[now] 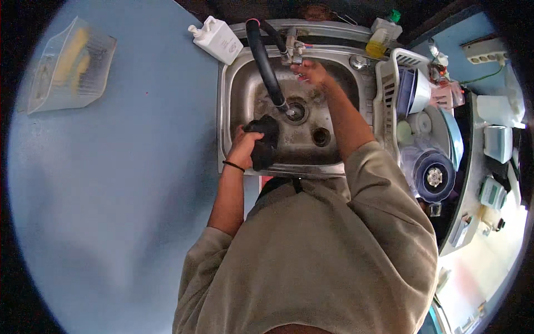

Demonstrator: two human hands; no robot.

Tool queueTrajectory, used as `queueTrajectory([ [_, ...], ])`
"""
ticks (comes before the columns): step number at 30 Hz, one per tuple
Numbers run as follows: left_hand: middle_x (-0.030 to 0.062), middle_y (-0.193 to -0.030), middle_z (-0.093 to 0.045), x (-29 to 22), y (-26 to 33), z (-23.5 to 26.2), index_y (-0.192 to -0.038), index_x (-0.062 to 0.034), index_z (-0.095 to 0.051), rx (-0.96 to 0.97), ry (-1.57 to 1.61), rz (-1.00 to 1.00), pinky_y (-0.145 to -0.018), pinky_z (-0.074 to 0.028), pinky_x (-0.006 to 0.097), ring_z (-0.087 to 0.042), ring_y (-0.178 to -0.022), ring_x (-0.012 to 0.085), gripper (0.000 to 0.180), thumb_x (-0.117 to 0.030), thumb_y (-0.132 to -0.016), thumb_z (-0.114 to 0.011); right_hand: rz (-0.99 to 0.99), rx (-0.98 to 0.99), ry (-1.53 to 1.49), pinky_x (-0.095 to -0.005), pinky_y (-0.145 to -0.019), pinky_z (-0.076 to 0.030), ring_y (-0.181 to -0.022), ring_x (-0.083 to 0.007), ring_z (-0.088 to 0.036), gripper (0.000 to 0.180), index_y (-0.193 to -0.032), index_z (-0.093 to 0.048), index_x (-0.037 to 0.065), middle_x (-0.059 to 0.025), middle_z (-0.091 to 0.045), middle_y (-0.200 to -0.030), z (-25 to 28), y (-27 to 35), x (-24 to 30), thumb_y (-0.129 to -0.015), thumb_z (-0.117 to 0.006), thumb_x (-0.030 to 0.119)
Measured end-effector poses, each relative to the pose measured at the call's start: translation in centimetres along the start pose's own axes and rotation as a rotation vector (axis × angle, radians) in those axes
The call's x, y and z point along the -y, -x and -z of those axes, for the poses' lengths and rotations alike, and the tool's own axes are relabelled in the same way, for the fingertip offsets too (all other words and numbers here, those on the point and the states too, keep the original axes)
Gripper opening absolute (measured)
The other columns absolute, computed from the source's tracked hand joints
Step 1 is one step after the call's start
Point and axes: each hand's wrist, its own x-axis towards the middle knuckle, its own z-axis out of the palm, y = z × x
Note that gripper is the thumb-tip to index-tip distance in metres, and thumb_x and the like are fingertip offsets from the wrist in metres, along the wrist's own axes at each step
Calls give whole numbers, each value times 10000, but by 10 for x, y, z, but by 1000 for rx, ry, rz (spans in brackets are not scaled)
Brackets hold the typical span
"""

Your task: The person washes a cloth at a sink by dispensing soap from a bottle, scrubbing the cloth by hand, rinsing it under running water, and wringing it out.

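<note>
Over the left side of the steel sink [346, 163], my left hand [243, 146] grips a crumpled black cloth-like item [267, 142], thumb across its top. What exactly it is, I cannot make out. My right hand [312, 74] reaches to the far side of the basin, its fingers apart at the tap [292, 47], close to or touching its lower end. From the tap side a thick black flexible hose [263, 65] bends down to the basin. Its tip hangs over the drain [297, 113], with a bright glint there that may be water.
A white plastic bottle [221, 43] stands at the sink's back left corner. A clear plastic bin [74, 69] sits far left. Right of the sink is a white dish rack [388, 89] with dishes and a clear round container [434, 176]. A yellow-liquid bottle [379, 45] stands behind.
</note>
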Motion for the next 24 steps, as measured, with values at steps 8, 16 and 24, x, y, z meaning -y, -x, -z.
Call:
queueTrajectory([
  [8, 107, -829, -659, 9, -23, -17, -1083, 30, -576, 298, -8, 206, -784, -512, 378, -652, -827, 244, 316, -67, -792, -652, -1, -338, 71, -430, -839, -460, -932, -351, -626, 592, -1019, -624, -45, -263, -644, -960, -60, 61, -53, -913, -482, 519],
  [16, 147, -1107, -595, -23, -18, -94, -1269, -48, -438, 388, -1084, -689, -904, -458, 376, -579, -1054, 294, 658, -79, -678, -725, 451, -97, -227, -341, -918, -423, -1035, -208, -568, 447, -1201, -568, 25, -109, -619, -1123, -44, 96, -45, -944, -457, 374],
  [24, 101, -979, -538, -49, -41, -73, -1112, -77, -448, 583, -916, -1061, -871, -449, 343, -567, -955, 234, 476, -81, -711, -704, 341, 39, 368, -328, -955, -429, -1096, -223, -557, 723, -1323, -453, 50, -108, -582, -1214, -51, 149, -6, -749, -749, 377],
])
